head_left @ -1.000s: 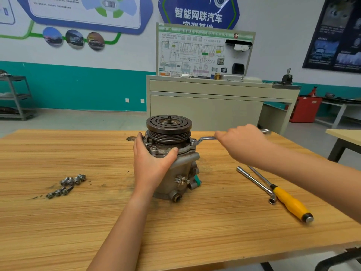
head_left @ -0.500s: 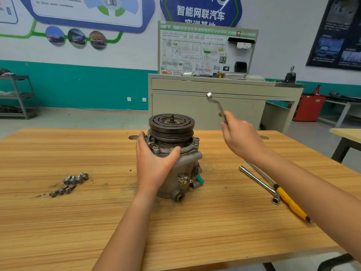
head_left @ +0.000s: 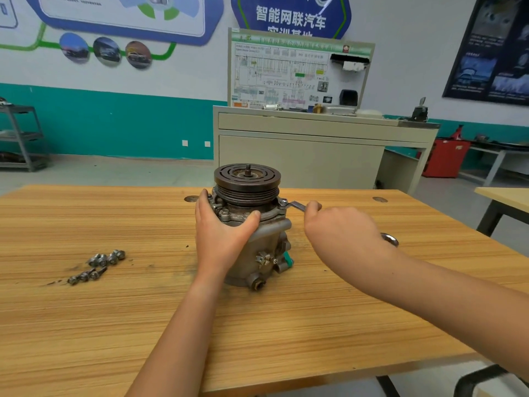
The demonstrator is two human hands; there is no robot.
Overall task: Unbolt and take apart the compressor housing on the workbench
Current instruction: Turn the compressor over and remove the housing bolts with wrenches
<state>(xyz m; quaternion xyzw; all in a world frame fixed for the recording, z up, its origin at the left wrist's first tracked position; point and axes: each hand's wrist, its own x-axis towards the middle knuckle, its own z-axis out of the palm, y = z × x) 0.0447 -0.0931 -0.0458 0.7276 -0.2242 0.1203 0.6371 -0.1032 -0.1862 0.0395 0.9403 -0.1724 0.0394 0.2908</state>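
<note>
A grey metal compressor (head_left: 266,250) stands upright in the middle of the wooden workbench (head_left: 114,325), with a dark grooved pulley (head_left: 247,181) on top. My left hand (head_left: 220,239) grips the housing's near-left side, thumb across the front flange. My right hand (head_left: 340,236) holds a steel wrench (head_left: 296,206). The wrench's far end sits on a bolt at the right edge of the flange, and its other ring end sticks out behind my wrist. Several removed bolts (head_left: 98,266) lie on the bench to the left.
A beige cabinet (head_left: 315,156) with a wiring-diagram board stands behind the bench. A metal shelf rack (head_left: 20,138) is at far left, a red box (head_left: 445,159) and another table (head_left: 506,199) at right. My right arm hides the bench area right of the compressor.
My right hand had lifted the wrench off the housing and held it upright in the air. It has come back down, and the wrench end sits on the right flange bolt again. My left hand kept its grip.
</note>
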